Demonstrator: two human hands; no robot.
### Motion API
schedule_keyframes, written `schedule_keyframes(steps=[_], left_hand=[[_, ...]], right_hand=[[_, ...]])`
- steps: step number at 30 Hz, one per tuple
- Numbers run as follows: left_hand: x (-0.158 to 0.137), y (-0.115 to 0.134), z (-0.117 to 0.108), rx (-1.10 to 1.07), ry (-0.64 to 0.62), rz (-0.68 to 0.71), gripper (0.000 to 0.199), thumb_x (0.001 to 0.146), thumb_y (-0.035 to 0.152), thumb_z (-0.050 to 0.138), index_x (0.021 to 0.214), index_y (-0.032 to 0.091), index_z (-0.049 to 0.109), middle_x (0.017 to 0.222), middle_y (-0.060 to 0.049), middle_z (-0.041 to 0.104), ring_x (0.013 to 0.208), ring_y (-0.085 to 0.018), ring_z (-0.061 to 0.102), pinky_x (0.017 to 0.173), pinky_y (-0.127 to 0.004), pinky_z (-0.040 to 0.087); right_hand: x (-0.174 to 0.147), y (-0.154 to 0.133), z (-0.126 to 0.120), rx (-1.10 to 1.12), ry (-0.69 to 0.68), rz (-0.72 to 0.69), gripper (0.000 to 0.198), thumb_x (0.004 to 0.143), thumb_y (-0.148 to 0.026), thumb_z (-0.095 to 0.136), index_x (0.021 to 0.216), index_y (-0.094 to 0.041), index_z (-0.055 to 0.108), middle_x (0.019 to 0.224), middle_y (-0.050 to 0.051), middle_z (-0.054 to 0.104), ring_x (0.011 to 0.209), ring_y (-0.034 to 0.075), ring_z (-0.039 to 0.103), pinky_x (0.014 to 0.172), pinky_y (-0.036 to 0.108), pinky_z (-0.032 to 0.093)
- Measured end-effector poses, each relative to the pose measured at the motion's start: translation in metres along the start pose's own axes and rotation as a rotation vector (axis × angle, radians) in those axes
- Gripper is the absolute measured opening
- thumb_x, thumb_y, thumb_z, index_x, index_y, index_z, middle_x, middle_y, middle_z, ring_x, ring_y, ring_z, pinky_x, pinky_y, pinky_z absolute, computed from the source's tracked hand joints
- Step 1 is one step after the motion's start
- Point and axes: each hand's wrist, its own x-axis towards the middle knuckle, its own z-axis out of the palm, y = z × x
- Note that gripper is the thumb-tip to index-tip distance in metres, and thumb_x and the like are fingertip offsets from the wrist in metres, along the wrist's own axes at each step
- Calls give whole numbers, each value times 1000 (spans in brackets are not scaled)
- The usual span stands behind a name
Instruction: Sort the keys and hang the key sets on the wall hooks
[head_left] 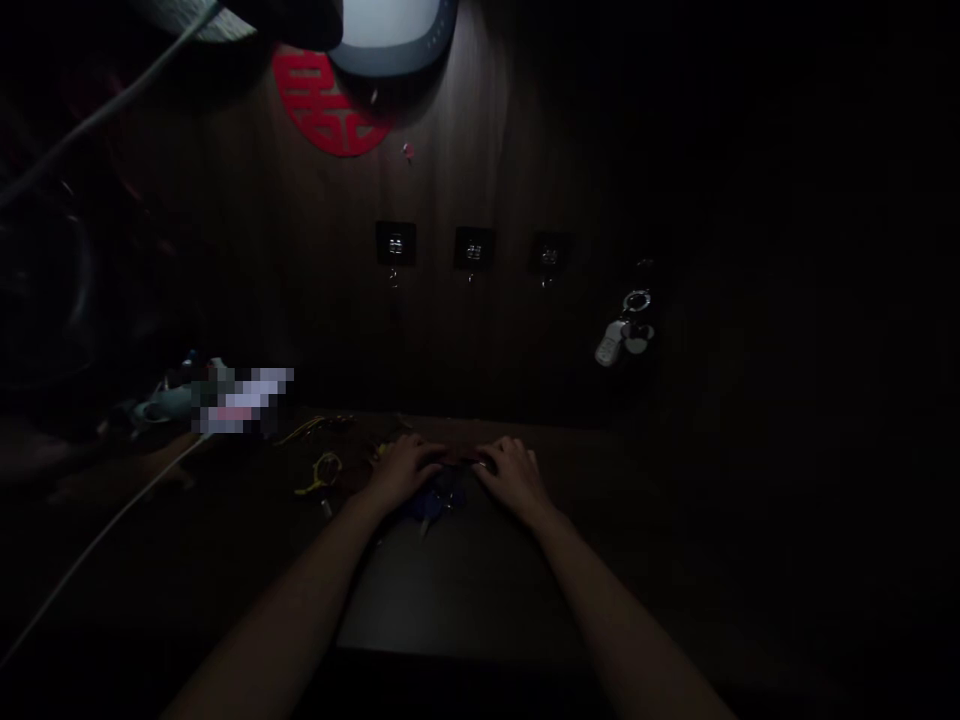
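In dim light both my hands rest at the back of a dark wooden surface (450, 590). My left hand (407, 468) has its fingers curled, thumb pointing inward, closed at the edge of a small dark reddish thing I cannot make out. Facing it, my right hand (516, 472) pinches the other side of that thing with thumb and fingers. Just below and between the hands lie blue-headed keys (427, 505) with a metal ring. Left of my left hand is a yellow loop of cord (325, 470).
A red paper cut-out (330, 110) is on the wooden back panel, below a lamp-like device (390, 40). Three dark square fittings (474, 248) line the panel. Keys with a white fob (612, 342) hang at right. A white cable (105, 535) crosses the left side.
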Motion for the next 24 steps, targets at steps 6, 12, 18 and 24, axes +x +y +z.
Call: schedule_keyframes(steps=[6,12,18,24], left_hand=[[2,1,0,-73,42,0,23,83,31,47,95,24,65,94,-5,62,91,-21,54,77,-32,40],[6,4,-3,-515,225,-94,26,82,35,44,93,20,63,90,-2,66,87,-19,59,77,-28,42],[9,11,-11,-826,277,-196,27,76,39,51,86,19,64,87,0,67,86,-19,60,76,-26,43],[7,17,-17,-1154,262,-287,27,72,41,55,84,19,63,88,0,68,89,-19,60,77,-26,43]], right_hand=[[3,1,-2,63,10,-12,20,83,-31,45,92,-25,62,96,4,60,94,20,49,80,34,31],[7,6,-3,230,176,72,19,82,-31,45,85,-24,61,89,3,64,89,20,53,79,32,33],[12,5,-6,726,309,230,22,71,-40,54,73,-19,61,68,0,61,67,17,54,63,26,38],[17,10,-5,1205,328,323,23,60,-39,66,71,-19,62,66,-2,63,63,15,56,61,25,42]])
